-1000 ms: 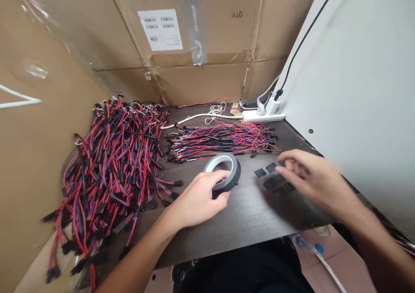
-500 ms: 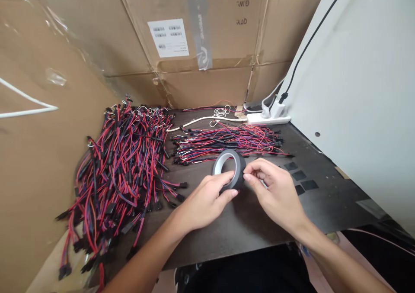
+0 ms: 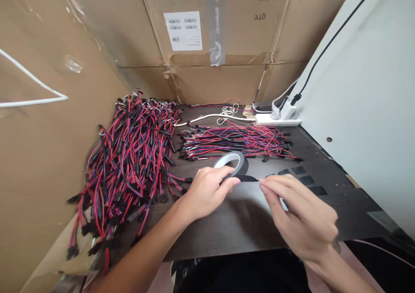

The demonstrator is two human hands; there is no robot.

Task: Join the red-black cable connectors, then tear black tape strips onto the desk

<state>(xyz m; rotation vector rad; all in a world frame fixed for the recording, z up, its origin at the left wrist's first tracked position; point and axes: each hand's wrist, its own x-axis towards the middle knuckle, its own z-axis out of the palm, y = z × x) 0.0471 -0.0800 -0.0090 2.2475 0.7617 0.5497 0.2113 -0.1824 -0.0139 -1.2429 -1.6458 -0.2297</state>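
Observation:
A roll of black tape (image 3: 240, 163) with a pale inner ring is gripped at its near edge by my left hand (image 3: 212, 189), thumb and fingers closed on it. From the roll a short black strip (image 3: 248, 178) stretches rightward. Its free end is pinched between the thumb and fingertips of my right hand (image 3: 298, 210). Just beyond the right hand, several cut black tape pieces (image 3: 298, 170) lie flat on the dark table (image 3: 233, 232); the hand partly covers some of them.
A big heap of red and blue wires (image 3: 129, 154) with black connectors lies at the left. A flatter wire bundle (image 3: 236, 140) lies behind the roll. A white power strip (image 3: 278, 120) sits at the back right. Cardboard (image 3: 210, 83) stands behind; a white panel (image 3: 366, 89) stands right.
My right hand has moved right and slightly down, away from the roll, and a strip of tape now spans between my hands. The roll is tilted flatter. The camera view has shifted a little.

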